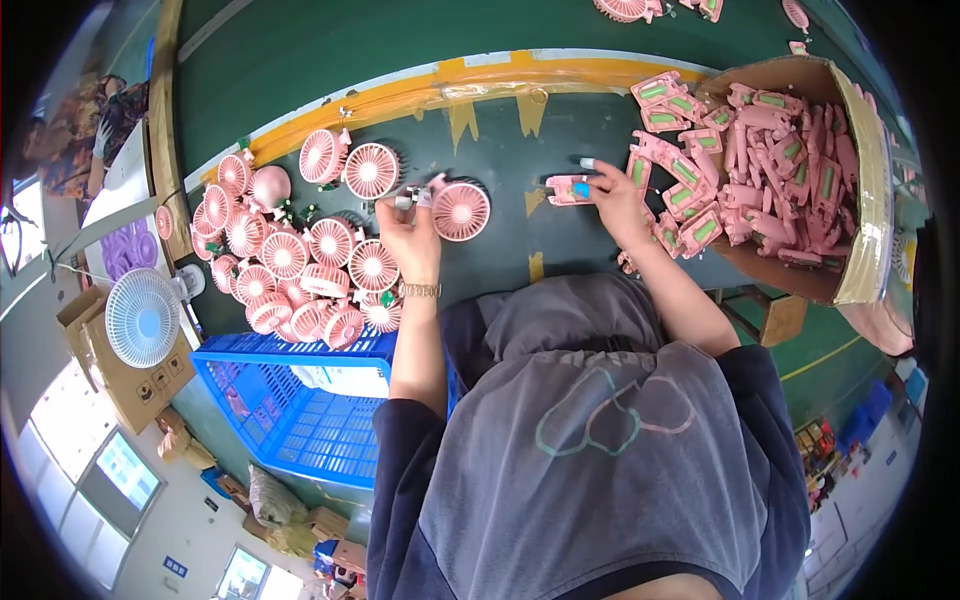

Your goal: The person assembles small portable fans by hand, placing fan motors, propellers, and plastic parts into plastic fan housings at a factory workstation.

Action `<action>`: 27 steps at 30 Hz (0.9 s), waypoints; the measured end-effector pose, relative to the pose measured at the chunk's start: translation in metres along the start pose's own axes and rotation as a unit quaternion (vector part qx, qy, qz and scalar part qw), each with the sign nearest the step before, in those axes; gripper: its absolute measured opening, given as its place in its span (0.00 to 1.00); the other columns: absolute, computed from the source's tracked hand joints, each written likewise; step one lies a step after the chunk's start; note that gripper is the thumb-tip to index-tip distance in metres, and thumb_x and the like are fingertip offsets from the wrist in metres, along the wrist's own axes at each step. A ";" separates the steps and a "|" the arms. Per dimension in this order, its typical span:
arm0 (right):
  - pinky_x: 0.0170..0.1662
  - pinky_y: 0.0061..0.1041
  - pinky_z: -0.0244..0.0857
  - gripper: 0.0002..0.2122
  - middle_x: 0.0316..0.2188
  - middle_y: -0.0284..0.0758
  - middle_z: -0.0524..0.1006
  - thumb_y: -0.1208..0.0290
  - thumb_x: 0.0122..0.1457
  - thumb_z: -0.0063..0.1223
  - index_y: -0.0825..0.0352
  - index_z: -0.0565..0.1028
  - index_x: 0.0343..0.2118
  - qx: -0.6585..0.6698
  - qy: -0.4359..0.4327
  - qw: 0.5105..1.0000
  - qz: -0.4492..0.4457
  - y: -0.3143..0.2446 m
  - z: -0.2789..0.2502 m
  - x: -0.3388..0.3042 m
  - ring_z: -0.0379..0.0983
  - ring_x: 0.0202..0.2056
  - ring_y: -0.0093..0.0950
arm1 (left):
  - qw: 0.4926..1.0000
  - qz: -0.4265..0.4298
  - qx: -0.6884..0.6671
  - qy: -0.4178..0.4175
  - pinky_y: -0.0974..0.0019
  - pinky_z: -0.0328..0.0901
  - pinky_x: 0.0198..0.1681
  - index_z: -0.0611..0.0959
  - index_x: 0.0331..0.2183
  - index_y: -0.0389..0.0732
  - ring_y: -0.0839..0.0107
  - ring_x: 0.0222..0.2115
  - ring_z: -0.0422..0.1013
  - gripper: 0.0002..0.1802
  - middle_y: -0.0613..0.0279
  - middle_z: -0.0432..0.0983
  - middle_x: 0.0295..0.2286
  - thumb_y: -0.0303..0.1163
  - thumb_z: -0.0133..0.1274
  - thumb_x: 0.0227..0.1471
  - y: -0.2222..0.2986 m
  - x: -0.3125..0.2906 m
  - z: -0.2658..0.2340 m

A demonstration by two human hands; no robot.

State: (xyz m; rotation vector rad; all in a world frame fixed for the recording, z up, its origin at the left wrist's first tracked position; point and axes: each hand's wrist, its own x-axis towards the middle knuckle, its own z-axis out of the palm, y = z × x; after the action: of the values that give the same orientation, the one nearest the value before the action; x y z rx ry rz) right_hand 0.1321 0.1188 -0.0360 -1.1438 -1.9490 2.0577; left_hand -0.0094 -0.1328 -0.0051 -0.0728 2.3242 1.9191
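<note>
My left hand (408, 242), with white wraps on its fingertips, is closed at the neck of a pink fan head (461, 211) with a round slatted grille. To the right, my right hand (618, 203) has its fingers at the end of a pink handle shell (565, 190), which points left toward the fan head. Blue and white wraps show on that hand's fingers. Fan head and handle shell are apart. Left of my left hand lies a pile of similar pink fan heads (285, 255), some with small green parts.
At the right, a cardboard box (862, 200) holds many pink handle shells, with more shells (685, 185) heaped beside it. A blue plastic crate (300, 430) stands below the fan pile. Yellow tape (400, 92) crosses the green table (500, 130). Another person (95, 135) is at far left.
</note>
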 end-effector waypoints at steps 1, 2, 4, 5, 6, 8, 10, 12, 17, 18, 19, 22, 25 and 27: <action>0.39 0.21 0.67 0.07 0.31 0.36 0.78 0.82 0.54 0.51 0.74 0.74 0.36 0.069 -0.018 0.996 0.048 -0.013 0.000 -0.001 0.74 0.34 0.21 | 0.999 0.013 -0.029 -0.015 0.71 0.65 0.37 0.70 0.35 0.34 0.74 0.32 0.70 0.13 0.59 0.73 0.32 0.19 0.56 0.46 0.016 -0.005 0.001; 0.39 0.21 0.67 0.07 0.31 0.36 0.78 0.82 0.54 0.51 0.74 0.74 0.36 0.070 -0.015 0.996 0.047 -0.025 0.000 -0.004 0.74 0.34 0.21 | 0.997 0.026 -0.060 -0.032 0.70 0.65 0.41 0.70 0.36 0.34 0.73 0.34 0.70 0.14 0.58 0.73 0.34 0.19 0.55 0.46 0.031 -0.009 0.005; 0.39 0.20 0.65 0.05 0.29 0.34 0.78 0.80 0.54 0.53 0.73 0.74 0.33 0.102 -0.067 0.992 0.044 -0.053 -0.003 -0.018 0.73 0.33 0.20 | 0.993 0.037 -0.067 -0.088 0.70 0.64 0.45 0.70 0.38 0.35 0.73 0.39 0.70 0.15 0.59 0.73 0.35 0.19 0.55 0.47 0.066 -0.019 0.007; 0.41 0.19 0.64 0.05 0.28 0.31 0.77 0.79 0.53 0.54 0.71 0.75 0.33 0.157 -0.108 0.982 0.000 -0.065 -0.001 -0.027 0.72 0.33 0.19 | 0.990 0.053 -0.066 -0.110 0.71 0.63 0.45 0.70 0.38 0.35 0.73 0.39 0.70 0.15 0.59 0.73 0.36 0.19 0.55 0.47 0.078 -0.024 0.005; 0.41 0.19 0.64 0.05 0.29 0.31 0.77 0.79 0.53 0.54 0.70 0.75 0.34 0.132 -0.123 0.984 -0.002 -0.081 0.000 -0.039 0.72 0.34 0.19 | 0.989 0.064 -0.061 -0.115 0.70 0.64 0.46 0.70 0.39 0.35 0.73 0.39 0.70 0.15 0.59 0.73 0.36 0.19 0.55 0.47 0.094 -0.032 0.002; 0.43 0.21 0.63 0.06 0.34 0.33 0.76 0.80 0.54 0.52 0.70 0.75 0.35 0.089 -0.176 0.979 -0.052 -0.120 0.000 -0.064 0.71 0.37 0.22 | 0.984 0.088 -0.071 -0.135 0.65 0.64 0.47 0.68 0.38 0.36 0.68 0.41 0.70 0.14 0.54 0.72 0.39 0.19 0.53 0.49 0.129 -0.046 0.002; 0.44 0.23 0.63 0.05 0.39 0.37 0.73 0.79 0.57 0.48 0.71 0.74 0.35 0.088 -0.210 0.957 -0.181 -0.143 -0.003 -0.082 0.70 0.40 0.25 | 0.957 0.161 -0.119 -0.211 0.63 0.64 0.46 0.65 0.38 0.36 0.64 0.41 0.71 0.14 0.48 0.72 0.40 0.20 0.51 0.50 0.162 -0.052 0.011; 0.45 0.24 0.63 0.06 0.40 0.39 0.72 0.78 0.58 0.46 0.71 0.73 0.37 0.135 -0.241 0.943 -0.186 -0.171 -0.004 -0.100 0.70 0.41 0.26 | 0.935 0.217 -0.137 -0.244 0.61 0.64 0.46 0.63 0.38 0.36 0.60 0.41 0.71 0.14 0.44 0.72 0.40 0.20 0.50 0.51 0.187 -0.062 0.024; 0.34 0.17 0.65 0.06 0.34 0.37 0.73 0.79 0.58 0.47 0.74 0.71 0.37 0.170 -0.219 0.955 -0.109 -0.218 -0.017 -0.141 0.71 0.32 0.20 | 0.945 0.131 -0.080 -0.289 0.66 0.65 0.44 0.77 0.36 0.30 0.65 0.39 0.72 0.14 0.49 0.74 0.39 0.18 0.59 0.43 0.228 -0.083 0.032; 0.33 0.16 0.64 0.06 0.34 0.37 0.73 0.80 0.57 0.48 0.74 0.72 0.37 0.121 -0.202 0.957 -0.168 -0.214 -0.020 -0.142 0.70 0.31 0.20 | 0.940 0.129 -0.083 -0.305 0.66 0.65 0.44 0.77 0.38 0.30 0.64 0.39 0.72 0.16 0.49 0.73 0.39 0.18 0.58 0.43 0.232 -0.085 0.036; 0.32 0.16 0.63 0.06 0.34 0.37 0.73 0.81 0.56 0.48 0.74 0.72 0.36 0.071 -0.184 0.954 -0.225 -0.210 -0.021 -0.143 0.70 0.31 0.19 | 0.939 0.100 -0.093 -0.316 0.66 0.65 0.44 0.77 0.40 0.30 0.64 0.40 0.71 0.17 0.48 0.73 0.39 0.20 0.58 0.44 0.232 -0.090 0.035; 0.30 0.22 0.61 0.06 0.27 0.37 0.74 0.82 0.51 0.53 0.72 0.73 0.33 -0.037 -0.130 0.931 -0.339 -0.221 -0.030 -0.140 0.72 0.30 0.26 | 0.936 0.088 -0.075 -0.333 0.66 0.65 0.44 0.77 0.40 0.29 0.64 0.41 0.71 0.17 0.47 0.72 0.41 0.22 0.58 0.45 0.237 -0.099 0.035; 0.31 0.28 0.61 0.08 0.22 0.37 0.74 0.83 0.44 0.55 0.70 0.73 0.29 -0.095 -0.051 0.896 -0.432 -0.221 -0.029 -0.138 0.72 0.28 0.34 | 0.930 0.142 -0.099 -0.324 0.68 0.68 0.40 0.77 0.38 0.28 0.65 0.38 0.72 0.16 0.46 0.71 0.41 0.22 0.59 0.44 0.237 -0.101 0.039; 0.30 0.28 0.61 0.09 0.23 0.38 0.74 0.85 0.39 0.55 0.70 0.73 0.27 -0.156 -0.015 0.871 -0.466 -0.227 -0.031 -0.138 0.71 0.26 0.34 | 0.929 0.152 -0.090 -0.325 0.69 0.69 0.39 0.77 0.38 0.28 0.65 0.38 0.72 0.17 0.46 0.72 0.40 0.21 0.60 0.44 0.240 -0.102 0.042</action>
State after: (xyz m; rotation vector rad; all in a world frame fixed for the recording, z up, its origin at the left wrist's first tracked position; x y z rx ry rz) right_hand 0.1534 0.1128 0.2302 -0.0672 -2.2340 1.2641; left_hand 0.0662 -0.0503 0.2336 0.8218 1.7805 1.8814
